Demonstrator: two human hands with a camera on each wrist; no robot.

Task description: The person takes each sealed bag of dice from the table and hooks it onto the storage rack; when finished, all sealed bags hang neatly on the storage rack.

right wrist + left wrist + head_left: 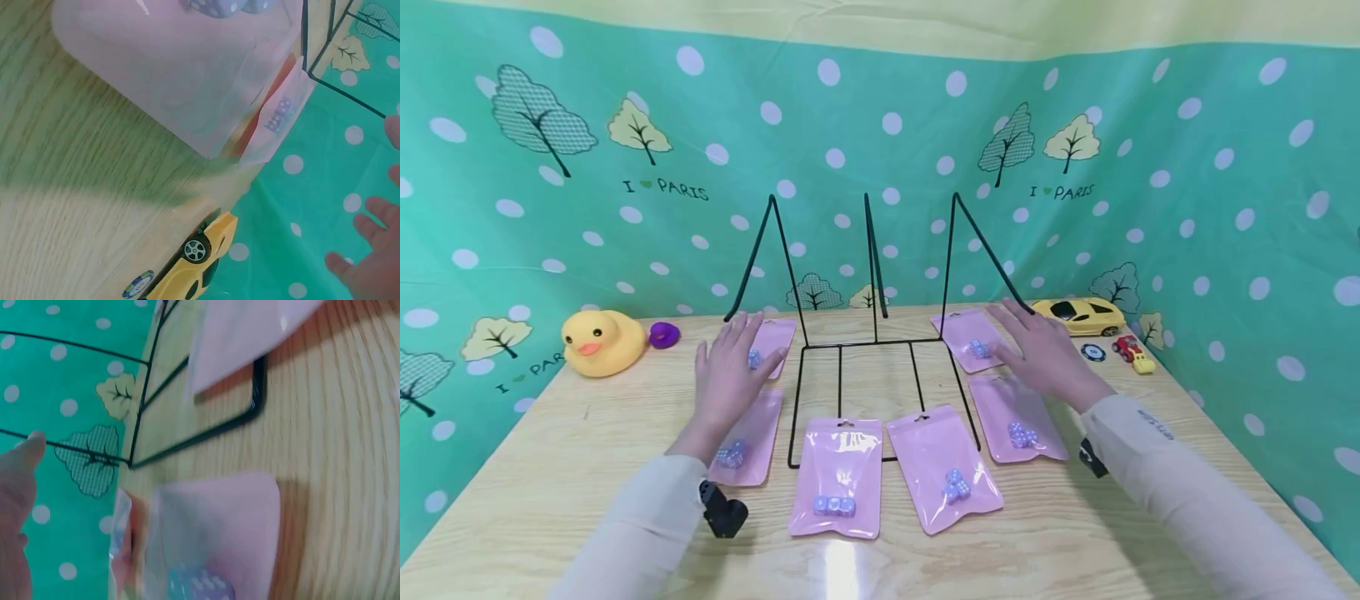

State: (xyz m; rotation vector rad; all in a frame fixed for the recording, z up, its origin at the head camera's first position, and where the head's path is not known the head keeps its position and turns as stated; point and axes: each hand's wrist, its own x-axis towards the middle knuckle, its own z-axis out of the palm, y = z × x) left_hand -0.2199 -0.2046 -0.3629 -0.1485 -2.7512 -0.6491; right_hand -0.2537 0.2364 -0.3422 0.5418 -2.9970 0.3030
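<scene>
My left hand (733,367) is open over the left side of the table, palm down, overlapping the far-left pink pouch (777,333) and close to the left prong's tip. On the other side, my right hand (1037,350) has its fingers spread, beside the far-right pouch (958,329) and over the near-right pouch (1011,400). Between the hands stands a black wire rack (876,342) with three bent prongs. More pouches lie at the near left (763,433) and across the rack's front, each with blue dice (835,506) showing. Neither hand holds anything.
A yellow rubber duck (602,342) and a small purple duck (664,335) sit at the back left. At the back right are a yellow toy car (1082,315), a round chip (1093,352) and a red-and-yellow toy vehicle (1133,354). Green curtain (880,108) encloses the table.
</scene>
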